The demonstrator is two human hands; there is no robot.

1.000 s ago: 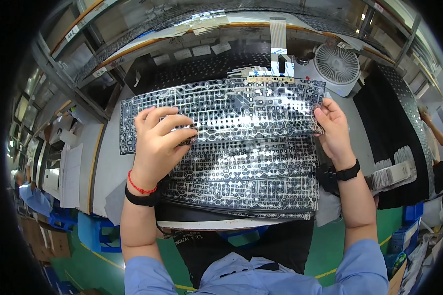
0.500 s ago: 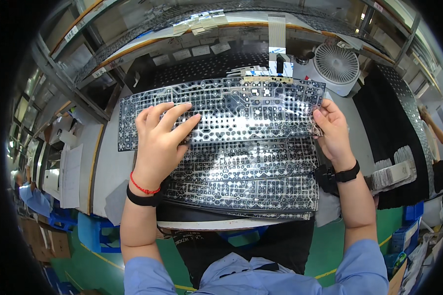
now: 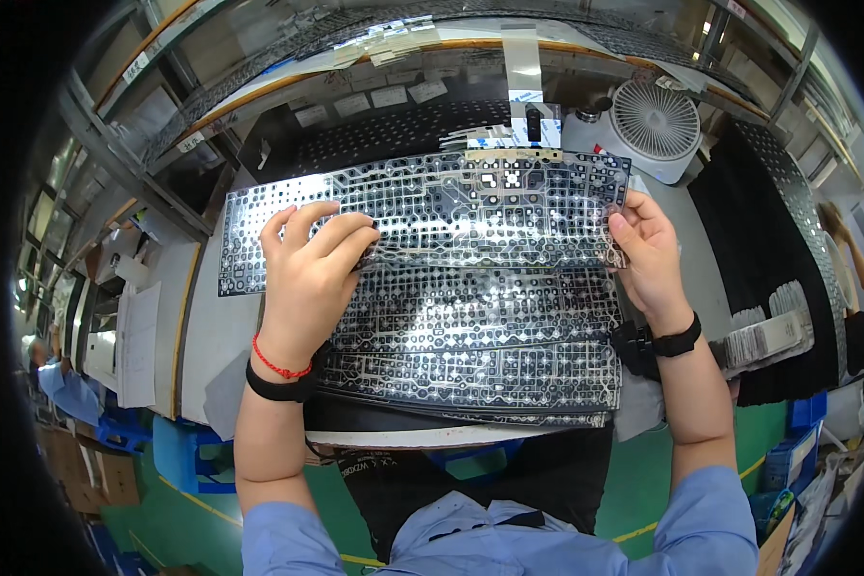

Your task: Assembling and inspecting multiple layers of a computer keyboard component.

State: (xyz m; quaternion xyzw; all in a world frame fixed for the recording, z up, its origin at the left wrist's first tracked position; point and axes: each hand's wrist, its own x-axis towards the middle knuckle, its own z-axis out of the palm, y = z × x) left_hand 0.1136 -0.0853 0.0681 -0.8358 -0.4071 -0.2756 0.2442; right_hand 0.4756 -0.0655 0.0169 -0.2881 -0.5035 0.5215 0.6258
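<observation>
A long, see-through keyboard membrane sheet (image 3: pixel 432 206), printed with dark and silvery circuit traces, is lifted and tilted above a stack of similar sheets (image 3: pixel 480 379). My right hand (image 3: pixel 651 254) pinches its right end, thumb on the front face and fingers behind. Across the left half lies my left hand (image 3: pixel 312 254), its fingers bent and slightly apart on the surface. The left thumb shows only in part, near the sheet's lower edge. A striped ribbon tail (image 3: pixel 522 72) rises from the sheet's top edge, with a blue-and-white film (image 3: pixel 536 130) at its base.
A white round fan (image 3: pixel 655 120) stands at the back right, a small dark-topped container (image 3: pixel 590 110) beside it. Bundled pale strips (image 3: pixel 768 331) lie on black cloth at right. A metal shelf (image 3: pixel 355 58) spans the back. Another person's arm (image 3: pixel 859 254) shows at far right.
The membrane sheet and its tail have shifted slightly left. My left fingers have drawn closer together on the surface; the right hand keeps its pinch with almost no movement.
</observation>
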